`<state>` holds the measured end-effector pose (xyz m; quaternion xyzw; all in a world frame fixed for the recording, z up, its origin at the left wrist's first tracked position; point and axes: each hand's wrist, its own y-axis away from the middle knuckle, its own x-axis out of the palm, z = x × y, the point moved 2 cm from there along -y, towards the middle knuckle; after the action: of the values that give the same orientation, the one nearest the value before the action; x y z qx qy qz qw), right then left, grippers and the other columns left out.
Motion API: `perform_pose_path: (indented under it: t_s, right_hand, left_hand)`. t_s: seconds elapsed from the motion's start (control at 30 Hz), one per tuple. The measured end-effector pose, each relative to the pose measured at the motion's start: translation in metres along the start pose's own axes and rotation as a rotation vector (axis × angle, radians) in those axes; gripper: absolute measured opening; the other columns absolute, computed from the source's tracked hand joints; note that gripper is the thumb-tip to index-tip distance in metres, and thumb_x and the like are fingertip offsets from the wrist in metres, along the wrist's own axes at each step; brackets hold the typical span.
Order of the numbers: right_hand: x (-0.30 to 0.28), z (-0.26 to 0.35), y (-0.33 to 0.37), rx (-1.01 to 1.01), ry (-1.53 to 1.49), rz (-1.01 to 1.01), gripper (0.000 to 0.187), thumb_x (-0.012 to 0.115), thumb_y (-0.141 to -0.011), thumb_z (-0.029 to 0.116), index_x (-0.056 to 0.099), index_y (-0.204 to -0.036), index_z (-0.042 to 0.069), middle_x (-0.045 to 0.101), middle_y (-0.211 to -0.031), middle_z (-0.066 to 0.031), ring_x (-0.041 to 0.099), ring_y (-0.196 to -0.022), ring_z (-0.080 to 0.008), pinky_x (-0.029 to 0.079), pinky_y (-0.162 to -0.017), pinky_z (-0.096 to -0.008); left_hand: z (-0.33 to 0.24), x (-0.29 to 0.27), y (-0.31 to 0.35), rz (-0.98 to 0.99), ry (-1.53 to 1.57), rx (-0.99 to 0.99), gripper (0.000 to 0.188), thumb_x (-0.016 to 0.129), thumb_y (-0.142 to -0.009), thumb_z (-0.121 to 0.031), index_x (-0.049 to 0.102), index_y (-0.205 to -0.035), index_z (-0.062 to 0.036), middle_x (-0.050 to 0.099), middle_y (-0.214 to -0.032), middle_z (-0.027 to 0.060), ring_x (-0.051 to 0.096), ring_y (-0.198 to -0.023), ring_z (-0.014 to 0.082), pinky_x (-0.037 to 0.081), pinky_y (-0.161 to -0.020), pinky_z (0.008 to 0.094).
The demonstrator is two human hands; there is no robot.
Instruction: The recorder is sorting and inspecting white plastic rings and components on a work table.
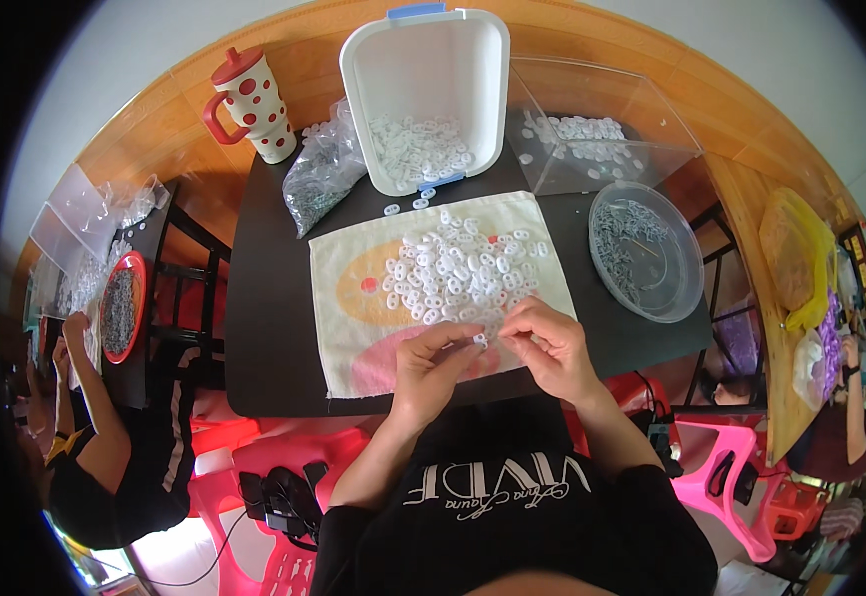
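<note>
Between the thumb and fingers of my left hand (427, 370) is a small white two-holed plastic piece (479, 339), held low over the front of the towel. Close on its right, my right hand (555, 350) is closed in a pinch, fingertips apart from the piece. Whatever sits in that pinch is too small to make out. Just beyond both hands, a heap of similar white pieces (451, 266) lies on the patterned cream towel (328, 333). To the right stands a round clear tub (692, 288) with many small grey metal parts inside.
A white bin (355, 99) tipped toward me holds more white pieces at the back. Beside it are a clear bag (325, 169) of grey parts, a red-dotted tumbler (262, 111) and a clear box (641, 99). Other people work at tables left and right.
</note>
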<state>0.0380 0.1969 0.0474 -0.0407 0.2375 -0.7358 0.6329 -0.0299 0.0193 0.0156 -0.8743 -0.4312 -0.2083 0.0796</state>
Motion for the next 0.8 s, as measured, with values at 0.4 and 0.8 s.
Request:
perform_pose_path:
  t_s: [0.4, 0.8]
  right_hand:
    - [0.011, 0.005, 0.002, 0.029, -0.003, -0.060, 0.020, 0.059, -0.087, -0.014, 0.061, -0.103, -0.003, 0.061, -0.095, -0.0066, 0.056, -0.082, -0.0104, 0.045, -0.071, -0.0224]
    - [0.016, 0.016, -0.004, -0.153, 0.198, -0.058, 0.022, 0.061, -0.082, -0.014, 0.061, -0.101, -0.003, 0.062, -0.085, -0.0131, 0.063, -0.073, -0.0252, 0.050, -0.066, -0.0322]
  left_hand:
    - [-0.004, 0.002, 0.001, 0.035, 0.012, 0.002, 0.024, 0.062, -0.092, 0.011, 0.068, -0.114, 0.0040, 0.070, -0.103, 0.0079, 0.068, -0.092, 0.0126, 0.059, -0.079, 0.0245]
    - [-0.016, 0.010, 0.003, 0.027, -0.107, 0.112, 0.022, 0.065, -0.088, 0.013, 0.072, -0.107, 0.0046, 0.068, -0.099, 0.0076, 0.065, -0.085, 0.0110, 0.053, -0.072, 0.0222]
